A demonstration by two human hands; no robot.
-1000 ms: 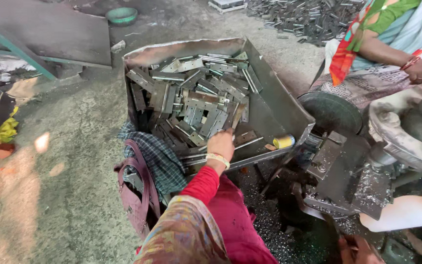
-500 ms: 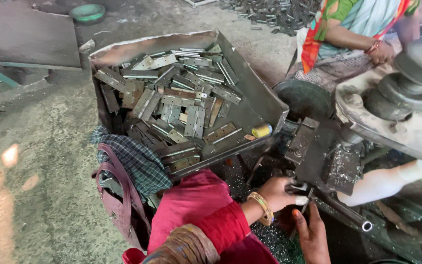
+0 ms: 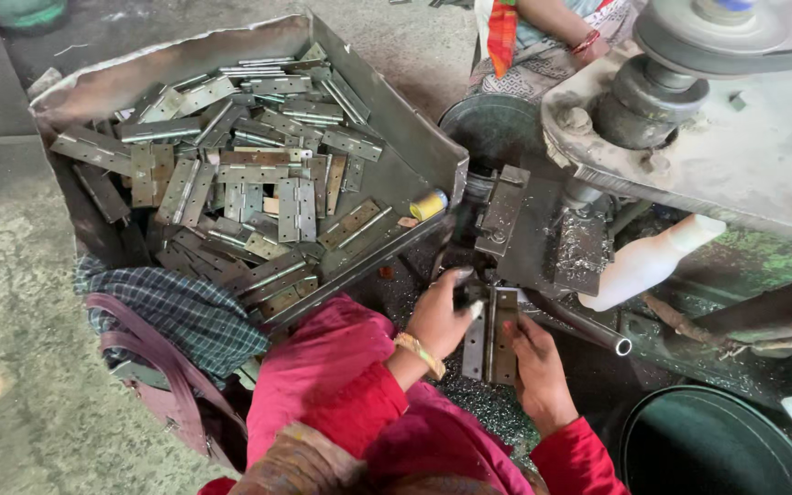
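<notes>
- Steel bin (image 3: 387,119) is sitting to your left, heaped with hinges (image 3: 240,183) (a checked cloth (image 3: 176,312) lies below it).
- Your right hand (image 3: 538,367) is curling its fingers onto the open hinge (image 3: 492,335) at the machine's base.
- Your left hand (image 3: 437,316) is pinching that hinge's top edge, just beside the right.

Hinge (image 3: 492,335) — now under both hands
</notes>
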